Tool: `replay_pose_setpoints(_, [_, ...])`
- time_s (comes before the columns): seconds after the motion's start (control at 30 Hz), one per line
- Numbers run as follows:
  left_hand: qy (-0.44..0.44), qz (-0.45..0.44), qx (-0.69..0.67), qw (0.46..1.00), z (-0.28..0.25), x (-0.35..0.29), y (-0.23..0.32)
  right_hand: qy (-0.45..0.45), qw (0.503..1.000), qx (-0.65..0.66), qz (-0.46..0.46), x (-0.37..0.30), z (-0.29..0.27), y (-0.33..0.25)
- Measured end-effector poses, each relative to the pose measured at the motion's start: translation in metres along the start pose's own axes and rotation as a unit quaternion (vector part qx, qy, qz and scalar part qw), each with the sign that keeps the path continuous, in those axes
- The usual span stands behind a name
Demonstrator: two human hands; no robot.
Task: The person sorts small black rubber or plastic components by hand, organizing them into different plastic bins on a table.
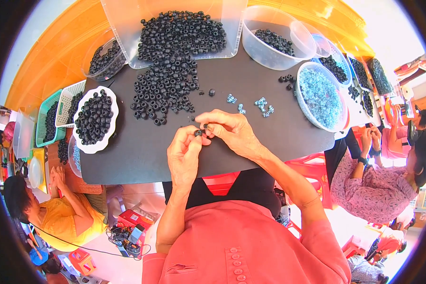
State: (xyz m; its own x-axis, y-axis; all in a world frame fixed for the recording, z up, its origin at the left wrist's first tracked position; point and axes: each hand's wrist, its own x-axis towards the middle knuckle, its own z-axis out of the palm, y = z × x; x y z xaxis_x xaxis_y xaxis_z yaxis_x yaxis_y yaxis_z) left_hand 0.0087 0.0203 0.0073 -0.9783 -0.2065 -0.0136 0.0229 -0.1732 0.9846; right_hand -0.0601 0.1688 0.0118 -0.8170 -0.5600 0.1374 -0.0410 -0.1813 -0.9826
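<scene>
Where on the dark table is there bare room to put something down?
The table has bare patches between the scalloped plate and the left hand, and between the right hand and the tub of blue beads. It is crowded farther back, where loose black beads spread from the clear tray.

Beads (pixel 165 87) in bin (pixel 125 19) and on table (pixel 142 156) before it; dish (pixel 114 111) left, bowl (pixel 304 110) right, tub (pixel 260 54) behind bowl.

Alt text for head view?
Left hand pinching a black bead, right hand holding a small dark piece, above a dark table with heaped black beads. White scalloped dish of black beads at left; tub of blue pieces at right.
</scene>
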Motion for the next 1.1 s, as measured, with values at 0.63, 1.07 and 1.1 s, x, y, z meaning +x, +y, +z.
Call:
replay_pose_setpoints(0.63, [-0.016,0.014,0.085,0.996,0.002,-0.001,0.001,0.008,1.0,0.013,-0.024,-0.002,0.001,0.001])
replay_pose_setpoints(1.07, [-0.059,-0.009,0.019,0.998,-0.002,-0.001,0.006,-0.012,0.998,0.04,-0.054,-0.001,0.001,0.003])
replay_pose_setpoints(1.1, [-0.058,-0.009,0.019,0.998,-0.002,-0.001,0.006,-0.013,0.998,0.04,-0.054,-0.001,0.001,0.002])
